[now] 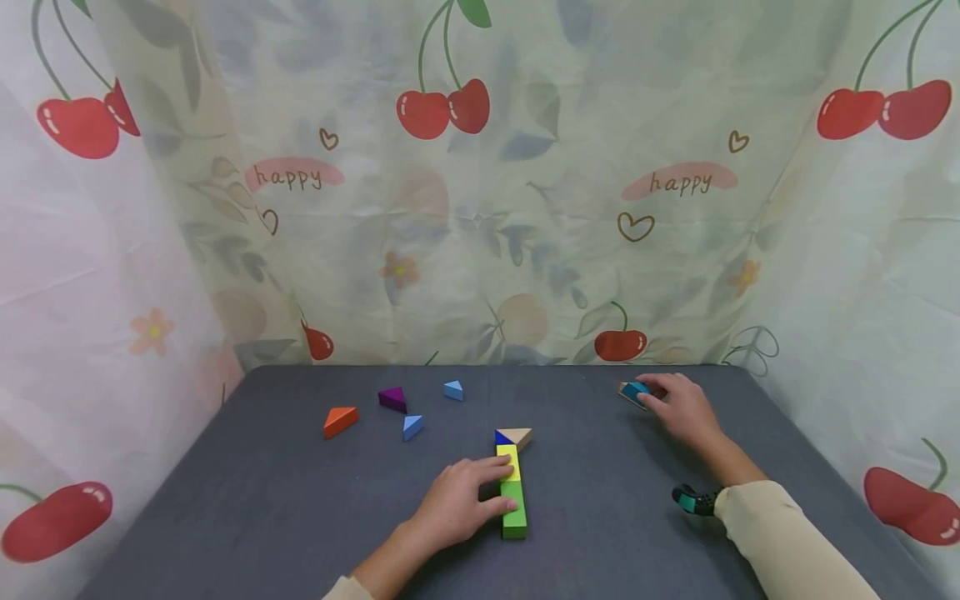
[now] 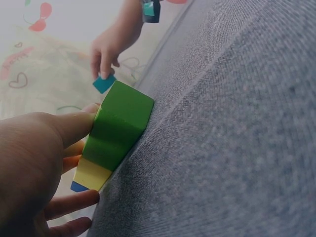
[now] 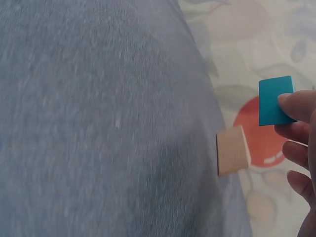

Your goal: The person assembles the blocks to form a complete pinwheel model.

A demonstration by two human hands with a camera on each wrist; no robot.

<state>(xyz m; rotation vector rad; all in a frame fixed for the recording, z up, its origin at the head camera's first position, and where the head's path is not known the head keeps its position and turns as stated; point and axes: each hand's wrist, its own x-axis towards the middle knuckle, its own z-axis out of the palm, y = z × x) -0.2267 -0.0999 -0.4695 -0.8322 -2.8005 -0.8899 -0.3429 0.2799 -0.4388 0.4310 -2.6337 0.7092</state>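
Cherry-printed cloth [image 1: 525,200] hangs behind the gray tabletop [image 1: 600,500]. The left hand [image 1: 457,500], fingers spread, touches a green block [image 1: 514,522] and a yellow block [image 1: 509,454] lying end to end; its sleeve [image 1: 348,590] is cut off at the bottom. Near the far edge, the right hand [image 1: 678,408] pinches a teal block [image 1: 637,389], mostly hiding a wooden block [image 3: 232,150]; the right wrist view shows the two apart but crops that hand.
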